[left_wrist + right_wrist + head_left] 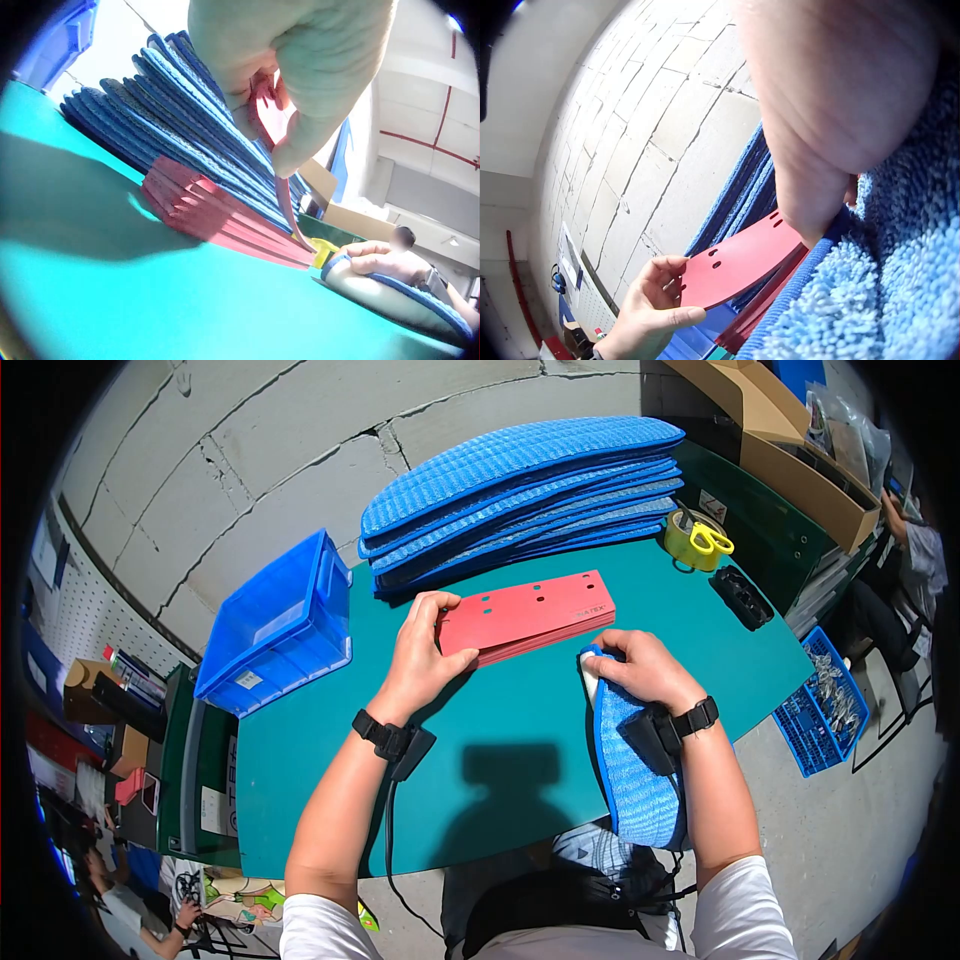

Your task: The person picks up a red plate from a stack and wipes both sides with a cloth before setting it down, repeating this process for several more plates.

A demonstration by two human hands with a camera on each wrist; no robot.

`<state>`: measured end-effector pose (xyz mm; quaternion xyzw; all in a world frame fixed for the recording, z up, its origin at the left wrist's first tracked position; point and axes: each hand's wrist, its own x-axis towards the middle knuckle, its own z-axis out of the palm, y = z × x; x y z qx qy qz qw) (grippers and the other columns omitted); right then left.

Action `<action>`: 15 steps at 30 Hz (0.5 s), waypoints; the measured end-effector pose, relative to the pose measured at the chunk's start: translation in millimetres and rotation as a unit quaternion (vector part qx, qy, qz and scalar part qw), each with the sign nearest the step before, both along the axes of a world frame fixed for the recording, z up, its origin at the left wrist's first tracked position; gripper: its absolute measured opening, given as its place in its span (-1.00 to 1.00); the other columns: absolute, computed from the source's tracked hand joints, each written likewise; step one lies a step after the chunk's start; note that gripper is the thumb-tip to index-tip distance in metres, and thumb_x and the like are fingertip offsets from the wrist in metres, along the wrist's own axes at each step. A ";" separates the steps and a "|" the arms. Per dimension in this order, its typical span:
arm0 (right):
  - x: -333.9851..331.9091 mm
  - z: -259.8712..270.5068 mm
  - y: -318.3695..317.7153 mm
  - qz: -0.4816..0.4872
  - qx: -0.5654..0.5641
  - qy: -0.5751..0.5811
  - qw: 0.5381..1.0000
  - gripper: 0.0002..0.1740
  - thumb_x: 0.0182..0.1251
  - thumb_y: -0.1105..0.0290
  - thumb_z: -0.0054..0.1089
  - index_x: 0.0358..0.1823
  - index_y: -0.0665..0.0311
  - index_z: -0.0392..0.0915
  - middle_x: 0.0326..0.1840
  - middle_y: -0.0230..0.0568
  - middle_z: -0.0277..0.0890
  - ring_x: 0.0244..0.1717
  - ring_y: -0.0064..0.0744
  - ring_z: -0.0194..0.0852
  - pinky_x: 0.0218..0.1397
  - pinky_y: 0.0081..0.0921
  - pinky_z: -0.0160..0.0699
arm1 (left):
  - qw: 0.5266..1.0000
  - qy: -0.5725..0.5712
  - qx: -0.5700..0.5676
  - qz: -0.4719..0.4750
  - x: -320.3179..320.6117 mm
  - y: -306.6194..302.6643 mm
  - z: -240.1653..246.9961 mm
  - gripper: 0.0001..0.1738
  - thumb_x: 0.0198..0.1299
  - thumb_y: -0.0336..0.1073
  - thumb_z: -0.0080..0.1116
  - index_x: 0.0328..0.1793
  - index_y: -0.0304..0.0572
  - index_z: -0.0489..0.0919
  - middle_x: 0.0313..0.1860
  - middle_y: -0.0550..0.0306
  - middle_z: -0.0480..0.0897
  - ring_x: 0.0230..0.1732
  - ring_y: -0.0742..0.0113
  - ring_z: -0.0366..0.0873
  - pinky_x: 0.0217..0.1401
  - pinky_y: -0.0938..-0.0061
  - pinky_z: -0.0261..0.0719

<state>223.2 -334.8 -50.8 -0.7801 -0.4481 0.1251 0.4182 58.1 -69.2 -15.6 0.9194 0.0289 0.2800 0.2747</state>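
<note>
My left hand (420, 655) pinches the left end of a thin red sheet (530, 606) with small holes and faint print at its right end. In the left wrist view, that end is raised and bent above a stack of similar red sheets (217, 221). The sheet's far end slopes down to the stack. On the right, my right hand (650, 670) grips the top end of a blue fabric pad (635, 780), thumb over its pale underside edge. Fluffy blue pile (840, 300) fills the lower right wrist view. The pad's lower end reaches the table's front edge.
A tall stack of blue pads (520, 480) stands at the back of the green table (400, 820). To the left is a blue bin (275, 620). Yellow scissors (710, 543), a tape roll (690, 555) and a black object (743, 598) lie at the back right.
</note>
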 end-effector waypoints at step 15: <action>-1.8 1.2 1.3 -0.005 0.006 0.017 1.000 -0.64 0.31 0.15 0.29 -0.18 0.37 0.65 -0.45 -0.17 0.56 -0.42 -0.36 0.49 -0.29 -0.38 0.47 | 0.999 -0.038 0.006 -0.016 -4.9 -6.3 -1.0 -0.30 -0.12 -0.51 0.49 0.21 -0.28 0.42 0.14 0.06 0.45 0.09 0.22 0.55 0.12 0.35 0.64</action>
